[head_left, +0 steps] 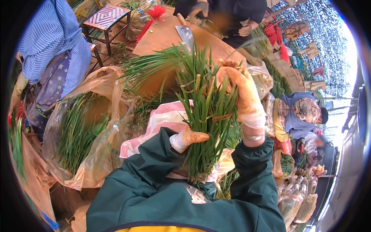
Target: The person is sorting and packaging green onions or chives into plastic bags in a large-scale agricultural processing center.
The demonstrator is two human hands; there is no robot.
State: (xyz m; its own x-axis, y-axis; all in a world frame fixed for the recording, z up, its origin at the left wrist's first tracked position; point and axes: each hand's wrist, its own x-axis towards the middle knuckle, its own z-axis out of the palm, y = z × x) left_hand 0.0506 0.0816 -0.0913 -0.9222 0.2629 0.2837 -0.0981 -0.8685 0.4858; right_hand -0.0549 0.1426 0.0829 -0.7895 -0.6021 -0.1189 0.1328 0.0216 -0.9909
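A thick bunch of long, flat green leaves (203, 127) stands upright in front of my chest, with a few brown strands among it. My left hand (191, 138), in an orange-stained glove, grips the lower part; its thumb lies across the front and the other fingers are hidden behind the leaves. Higher up, my right hand (237, 83), gloved alike with a pale wrap at the wrist, is closed at the bunch's upper right side. Its fingertips are partly hidden among the leaves. A pink-and-white striped cloth (160, 120) lies behind my left hand.
A wooden board (158, 38) ahead carries a broad-bladed knife (185, 36) and more leaves (154, 65). Clear plastic bags (104, 79) of greens stand left. A patterned stool (106, 17) is at upper left. Co-workers are ahead, left and right. Blurred brown smears cover parts of the view.
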